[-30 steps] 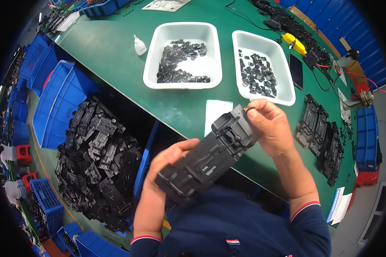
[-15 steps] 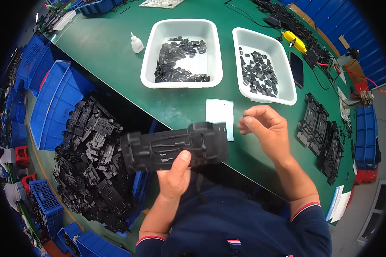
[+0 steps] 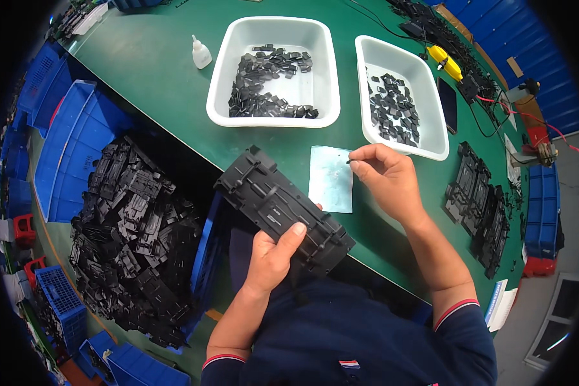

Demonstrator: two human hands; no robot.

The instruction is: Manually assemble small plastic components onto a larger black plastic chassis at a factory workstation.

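My left hand is closed around a long black molded plastic chassis part, thumb on top. The part slants from upper left to lower right at the table's near edge. My right hand is raised over a pale sheet on the green table, its thumb and forefinger pinching a small black piece. Its exact shape is too small to make out. The chassis part and the small piece are apart.
Two white tubs, a left one and a right one, hold small black pieces. A white squeeze bottle stands left of them. Similar chassis parts lie on the right and in a heap at lower left. A yellow tool lies far right.
My left hand has turned the chassis part from nearly level to a slant, its left end now farther away. My right hand has moved slightly left and up, the small black piece now showing.
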